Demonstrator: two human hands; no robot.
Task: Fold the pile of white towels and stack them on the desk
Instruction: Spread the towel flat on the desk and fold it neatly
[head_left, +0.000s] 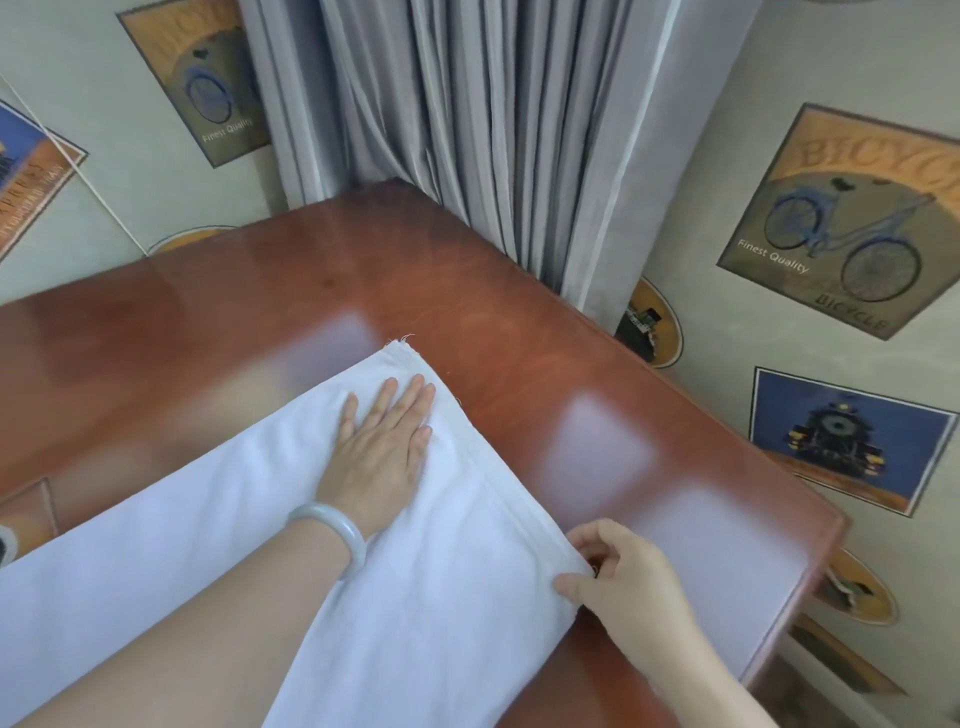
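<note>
The white towel (457, 582) lies flat on the desk (467, 270), one corner pointing toward the far edge and the rest running toward you and out of view at the near edge. Your left hand (382, 447) rests palm-down on it near that far corner, fingers straight and only slightly spread. Your right hand (618, 577) pinches the towel's right-side hem between thumb and curled fingers, close to the desk's right edge.

The desk top looks glossy, so if you lift the left palm while pulling with the right, the whole towel will probably slide rather than fold. A pinch that catches only one layer would leave the hems uneven. Any cloth hanging over the near edge could drag the towel toward you.

No container shows here; a pale bracelet (332, 535) sits on your left wrist, and a grey curtain (467, 130) hangs behind the far corner.
</note>
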